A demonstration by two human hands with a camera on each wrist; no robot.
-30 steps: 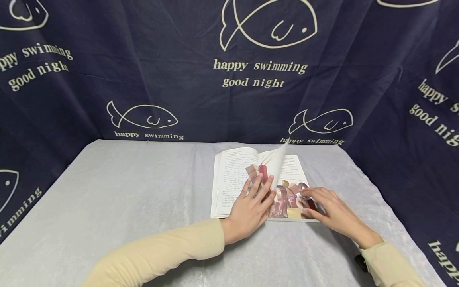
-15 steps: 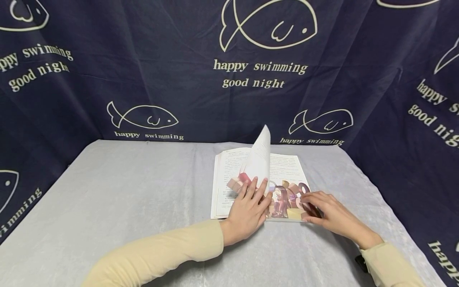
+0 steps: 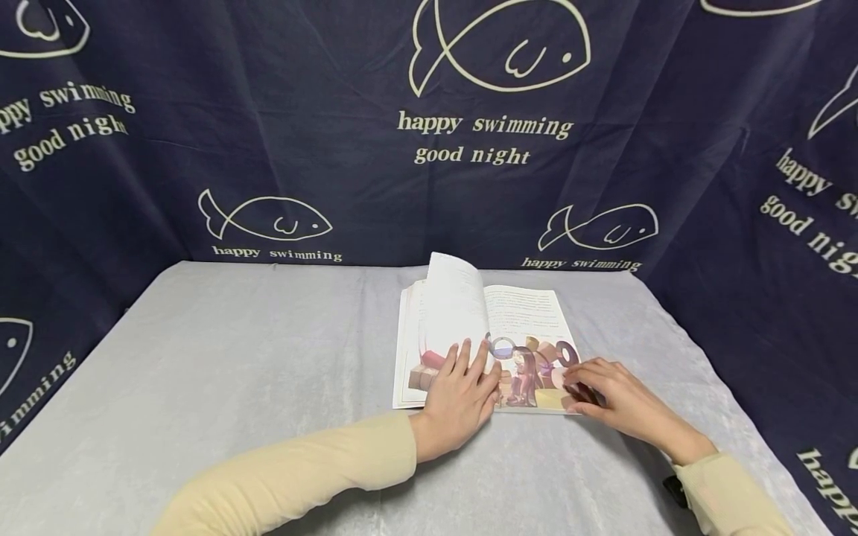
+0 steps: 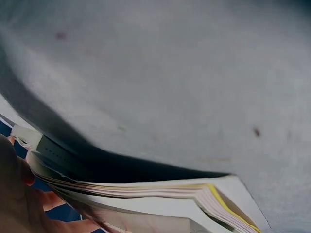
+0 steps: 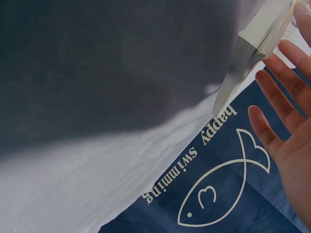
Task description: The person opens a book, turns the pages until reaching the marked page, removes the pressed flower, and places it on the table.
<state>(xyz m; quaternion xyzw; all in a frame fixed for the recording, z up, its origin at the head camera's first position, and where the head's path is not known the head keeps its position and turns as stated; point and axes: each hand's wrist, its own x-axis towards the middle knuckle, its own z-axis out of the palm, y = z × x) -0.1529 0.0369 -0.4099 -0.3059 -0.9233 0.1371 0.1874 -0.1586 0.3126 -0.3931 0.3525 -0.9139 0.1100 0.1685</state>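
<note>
An open illustrated book (image 3: 529,309) lies on the table, text on both sides and a coloured picture across the lower right page. One leaf (image 3: 456,298) stands curved up over the left side, its top free. My left hand (image 3: 459,402) rests on the lower part of this leaf by the spine, fingers extended. At the lower right corner is my right hand (image 3: 623,398), fingers loosely bent, index fingertip at the page and thumb near the bottom edge. In the right wrist view its fingers spread beside the book's page block (image 5: 262,36). The left wrist view shows stacked page edges (image 4: 131,189).
A pale grey cloth covers the table (image 3: 268,342). Behind and at both sides hangs a dark blue curtain (image 3: 375,201) printed with white fish and lettering. A small black object (image 3: 674,491) sits at the right sleeve's cuff.
The raised leaf has swung from the right side across the spine to the left, baring the right page. My left hand has shifted slightly left; my right hand has hardly moved.
</note>
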